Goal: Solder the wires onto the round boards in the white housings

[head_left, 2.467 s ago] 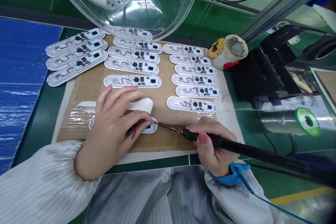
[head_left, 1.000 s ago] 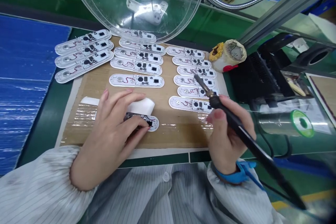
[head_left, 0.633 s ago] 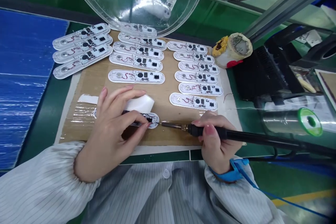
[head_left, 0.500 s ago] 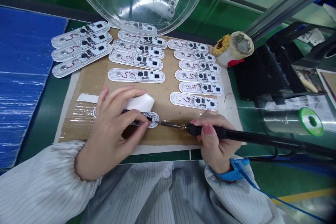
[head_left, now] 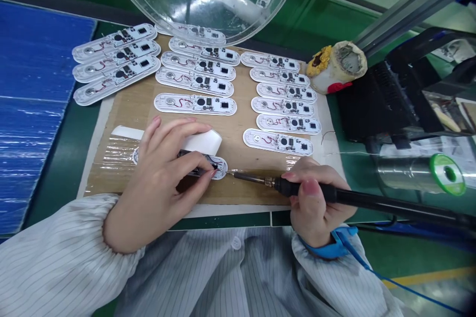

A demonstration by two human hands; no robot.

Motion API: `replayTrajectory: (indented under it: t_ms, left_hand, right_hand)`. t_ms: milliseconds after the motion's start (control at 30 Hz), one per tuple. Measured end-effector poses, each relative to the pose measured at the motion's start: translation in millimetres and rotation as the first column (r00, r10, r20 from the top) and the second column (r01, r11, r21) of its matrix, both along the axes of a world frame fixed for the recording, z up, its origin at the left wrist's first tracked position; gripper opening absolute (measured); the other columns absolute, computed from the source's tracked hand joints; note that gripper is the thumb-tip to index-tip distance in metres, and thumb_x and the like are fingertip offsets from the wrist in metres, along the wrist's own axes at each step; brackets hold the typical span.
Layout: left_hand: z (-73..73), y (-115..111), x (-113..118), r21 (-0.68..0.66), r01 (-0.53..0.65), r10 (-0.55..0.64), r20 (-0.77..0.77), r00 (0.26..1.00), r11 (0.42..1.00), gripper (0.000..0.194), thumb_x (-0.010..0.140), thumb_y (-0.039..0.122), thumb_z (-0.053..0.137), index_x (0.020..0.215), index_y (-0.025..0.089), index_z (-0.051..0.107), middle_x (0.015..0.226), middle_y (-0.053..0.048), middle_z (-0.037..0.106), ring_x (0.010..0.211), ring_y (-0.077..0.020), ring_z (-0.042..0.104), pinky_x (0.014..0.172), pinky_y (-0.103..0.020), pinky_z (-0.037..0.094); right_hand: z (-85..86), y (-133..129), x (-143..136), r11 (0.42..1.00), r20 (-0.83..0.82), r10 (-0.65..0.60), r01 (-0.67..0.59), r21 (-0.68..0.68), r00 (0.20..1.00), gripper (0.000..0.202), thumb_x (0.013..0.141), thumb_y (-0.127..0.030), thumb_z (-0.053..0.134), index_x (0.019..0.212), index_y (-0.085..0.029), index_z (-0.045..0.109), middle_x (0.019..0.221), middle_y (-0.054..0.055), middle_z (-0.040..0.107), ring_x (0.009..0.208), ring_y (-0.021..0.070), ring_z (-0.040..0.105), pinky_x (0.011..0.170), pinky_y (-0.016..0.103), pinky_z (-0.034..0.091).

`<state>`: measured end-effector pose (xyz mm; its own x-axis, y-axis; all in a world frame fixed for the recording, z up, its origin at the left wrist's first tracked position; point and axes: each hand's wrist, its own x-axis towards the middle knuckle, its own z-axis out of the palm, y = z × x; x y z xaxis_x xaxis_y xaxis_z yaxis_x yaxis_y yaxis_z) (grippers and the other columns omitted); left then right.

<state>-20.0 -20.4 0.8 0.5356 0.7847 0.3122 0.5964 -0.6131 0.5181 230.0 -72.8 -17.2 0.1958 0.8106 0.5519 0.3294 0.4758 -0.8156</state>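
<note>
Hands [head_left: 156, 185] apart, left [head_left: 159, 183] arched, right [head_left: 322, 203] gripping soldering iron [head_left: 372, 201]

Green workbench [head_left: 67, 163]: at centre, a pale sheet [head_left: 330, 143] underlies brown cardboard [head_left: 241, 194], which carries columns of white oblong circuit units [head_left: 195, 104]; a blue sheet [head_left: 33, 109] covers the left, and a green-rimmed spool [head_left: 409, 174] and black stand [head_left: 362, 104] occupy the right.
</note>
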Motion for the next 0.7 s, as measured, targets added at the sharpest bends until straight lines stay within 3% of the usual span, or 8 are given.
replayTrajectory:
  t_ms: [233, 467, 700]
  left_hand:
    - [2.5, 0.1, 0.0, -0.038, -0.048, 0.050, 0.067, 0.996, 0.998, 0.023, 0.105, 0.023, 0.056, 0.088, 0.024, 0.070, 0.143, -0.001, 0.062, 0.145, -0.0278, 0.054, 0.135, -0.065, 0.014]
    - [-1.3, 2.8, -7.2, -0.020, 0.066, -0.066, -0.002, 0.998, 0.998, 0.017, 0.102, 0.018, 0.060, 0.090, 0.025, 0.069, 0.150, -0.003, 0.058, 0.152, -0.0323, 0.043, 0.133, -0.070, 0.007]
    - [-3.9, -0.2, -5.2, -0.007, 0.035, -0.035, 0.016, 0.999, 0.999, 0.018, 0.104, 0.019, 0.061, 0.089, 0.026, 0.069, 0.149, -0.004, 0.059, 0.154, -0.0248, 0.040, 0.134, -0.056, 0.006]
  right_hand:
    - [-0.6, -1.5, 1.2, 0.998, -0.019, 0.050, -0.051, -0.048, 0.999, 0.017, 0.104, -0.021, 0.064, 0.101, -0.028, 0.080, 0.080, 0.001, 0.077, 0.054, 0.0179, 0.054, 0.048, 0.040, 0.042]
    - [0.4, -1.5, 1.3, 0.996, 0.004, 0.069, -0.069, -0.062, 0.998, 0.017, 0.103, -0.019, 0.065, 0.100, -0.026, 0.079, 0.082, 0.002, 0.079, 0.057, 0.0176, 0.059, 0.050, 0.039, 0.046]
    - [0.8, -1.8, 4.4, 0.989, 0.060, 0.118, -0.112, -0.101, 0.991, 0.015, 0.102, -0.018, 0.065, 0.102, -0.027, 0.077, 0.085, -0.001, 0.079, 0.061, 0.0170, 0.064, 0.057, 0.036, 0.053]
